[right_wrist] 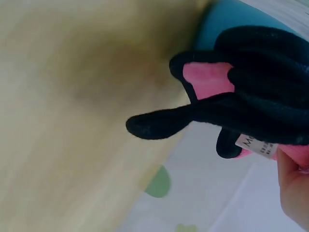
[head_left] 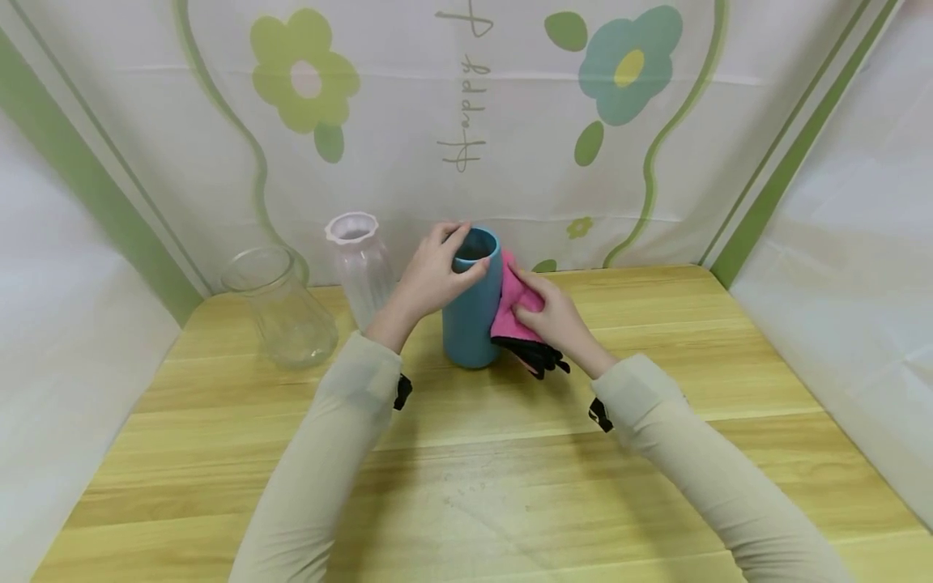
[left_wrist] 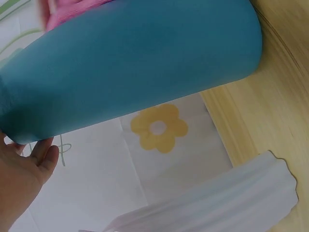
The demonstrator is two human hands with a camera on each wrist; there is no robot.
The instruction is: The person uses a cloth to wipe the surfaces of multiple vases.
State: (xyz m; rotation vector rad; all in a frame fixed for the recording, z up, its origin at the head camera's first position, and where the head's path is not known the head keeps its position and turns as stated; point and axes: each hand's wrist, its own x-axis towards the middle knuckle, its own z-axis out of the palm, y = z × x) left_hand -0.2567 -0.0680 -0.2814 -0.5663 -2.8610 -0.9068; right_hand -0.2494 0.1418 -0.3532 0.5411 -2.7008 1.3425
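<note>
A tall blue vase [head_left: 470, 328] stands upright on the wooden table, its open top facing up. My left hand [head_left: 432, 274] grips it at the rim, thumb on the near side and fingers at the far left. In the left wrist view, the fingertips touch the end of the vase [left_wrist: 130, 63]. My right hand [head_left: 557, 317] pinches a bunched pink cloth with black edging [head_left: 514, 312] against the vase's right side. Folds of black edging and a white label [right_wrist: 257, 146] show in the right wrist view, where most of that hand is out of frame.
Left of the blue vase stands a pale pinkish-white vase [head_left: 362, 271] with a scalloped rim, close to my left forearm. Farther left is a clear glass vase [head_left: 291, 324]. A flower-printed curtain [head_left: 510, 162] hangs behind the table [head_left: 466, 486], with white sheeting on both sides.
</note>
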